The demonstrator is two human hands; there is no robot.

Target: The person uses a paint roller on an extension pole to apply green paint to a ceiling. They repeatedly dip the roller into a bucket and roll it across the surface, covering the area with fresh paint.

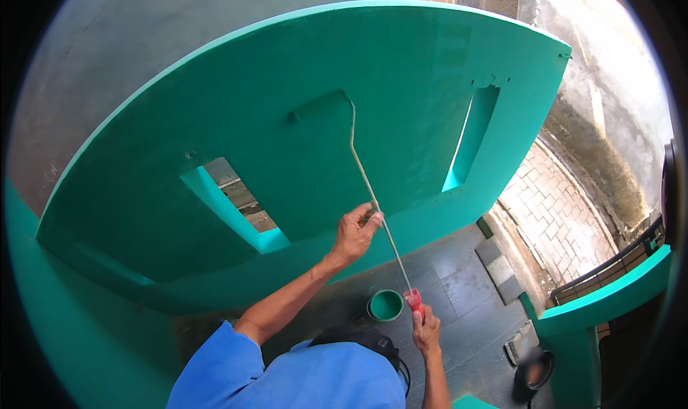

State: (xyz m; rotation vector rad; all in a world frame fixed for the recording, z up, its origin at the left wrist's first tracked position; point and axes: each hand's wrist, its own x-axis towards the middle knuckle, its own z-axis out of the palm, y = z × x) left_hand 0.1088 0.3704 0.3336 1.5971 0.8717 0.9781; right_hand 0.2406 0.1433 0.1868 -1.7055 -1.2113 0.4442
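A long-handled paint roller slants across the middle of the view, its green-coated roller head (317, 107) against the green wall (401, 72). My left hand (357, 231) is closed round its thin metal rod (367, 180), partway along. Lower down, my right hand (427, 330) grips the red handle (413, 299) at the rod's near end. On the floor, just left of that handle, stands a small bucket (370, 310) with green paint (388, 305) in it.
Two narrow slots, a left opening (240, 194) and a right opening (473, 137), pierce the wall. Grey blocks (499, 266) line the tiled floor's (459, 294) right edge, beside brick paving (555, 201). A blurred dark object (534, 373) lies lower right, near a curved green ledge (609, 294).
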